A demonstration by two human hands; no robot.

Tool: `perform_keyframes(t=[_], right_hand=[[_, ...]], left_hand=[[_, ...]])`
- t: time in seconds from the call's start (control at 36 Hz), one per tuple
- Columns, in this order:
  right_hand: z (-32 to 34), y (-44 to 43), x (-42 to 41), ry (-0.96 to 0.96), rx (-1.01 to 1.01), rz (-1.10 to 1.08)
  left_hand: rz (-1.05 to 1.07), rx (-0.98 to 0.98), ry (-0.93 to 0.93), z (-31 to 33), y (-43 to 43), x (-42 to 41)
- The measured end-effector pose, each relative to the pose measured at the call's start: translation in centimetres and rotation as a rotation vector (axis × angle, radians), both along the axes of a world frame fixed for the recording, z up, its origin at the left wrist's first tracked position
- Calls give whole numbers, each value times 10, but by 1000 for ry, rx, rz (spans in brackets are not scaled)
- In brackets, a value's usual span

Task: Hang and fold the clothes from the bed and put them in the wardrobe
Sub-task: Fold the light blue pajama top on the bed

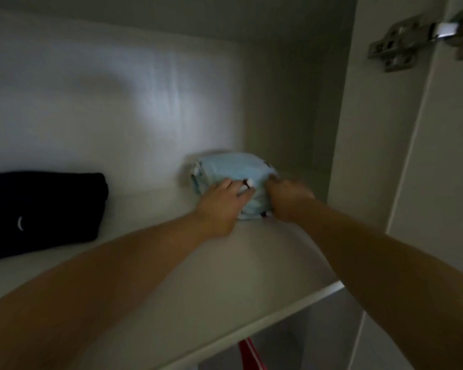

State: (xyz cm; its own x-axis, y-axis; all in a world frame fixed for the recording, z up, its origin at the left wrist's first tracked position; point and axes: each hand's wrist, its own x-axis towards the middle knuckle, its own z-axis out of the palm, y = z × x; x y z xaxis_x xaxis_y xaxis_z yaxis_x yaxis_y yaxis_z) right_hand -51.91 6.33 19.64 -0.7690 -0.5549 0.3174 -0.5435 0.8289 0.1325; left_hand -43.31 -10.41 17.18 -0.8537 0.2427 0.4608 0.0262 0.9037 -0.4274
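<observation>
The dark folded garment on the left of the shelf bears a small white curved mark; it is a shape, not letters. A tiny dark tag sits at the far right corner of the light blue folded garment, too small to read.

Both bare forearms reach forward and up into the wardrobe. The left hand lies palm down on the near left part of the blue garment, fingers stretched out flat and pressing on the cloth, not gripping it. The right hand touches the garment's near right edge, but it is blurred, and I cannot tell whether its fingers are curled or straight.

The blue garment rests on the shelf towards the right, near the back wall, well apart from the dark one. A metal hinge shows at the upper right, and a red cloth shows below the shelf.
</observation>
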Motion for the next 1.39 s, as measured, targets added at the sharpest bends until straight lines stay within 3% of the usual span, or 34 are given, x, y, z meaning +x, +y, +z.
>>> perform_keyframes(t=[0.03, 0.08, 0.17, 0.22, 0.33, 0.39, 0.72, 0.81, 0.92, 1.06, 1.14, 1.25, 1.39], right_hand=[[-2, 1, -5, -132, -26, -15], [6, 1, -14, -207, -86, 9], [25, -1, -18, -136, -199, 45], [31, -6, -19, -50, -171, 78], [22, -22, -27, 54, -36, 114], [14, -30, -31, 95, 0, 102], [19, -71, -56, -195, 115, 154], [12, -78, -66, -209, 88, 131], [0, -79, -69, -155, -95, 61], [1, -76, -63, -129, -168, 67], [9, -72, -57, -40, -181, 86], [19, -66, -42, 140, -280, 145], [31, -63, -22, 202, -360, 182]], left_hand=[[-57, 111, -49, -6, -2, -4], [-201, 284, -18, -3, -4, -10], [-272, 467, -10, 14, -10, -15], [-191, 525, -8, 18, -19, -17], [-1, 372, 52, 4, -30, -24], [37, 411, -3, -5, -27, -31], [71, 658, -55, -20, -42, -90], [40, 700, -53, -24, -44, -94], [18, 746, -73, -24, -46, -90], [19, 640, -139, -7, -54, -76], [37, 626, -35, 9, -55, -66], [47, 775, 22, 26, -52, -48], [57, 714, 75, 45, -42, -27]])
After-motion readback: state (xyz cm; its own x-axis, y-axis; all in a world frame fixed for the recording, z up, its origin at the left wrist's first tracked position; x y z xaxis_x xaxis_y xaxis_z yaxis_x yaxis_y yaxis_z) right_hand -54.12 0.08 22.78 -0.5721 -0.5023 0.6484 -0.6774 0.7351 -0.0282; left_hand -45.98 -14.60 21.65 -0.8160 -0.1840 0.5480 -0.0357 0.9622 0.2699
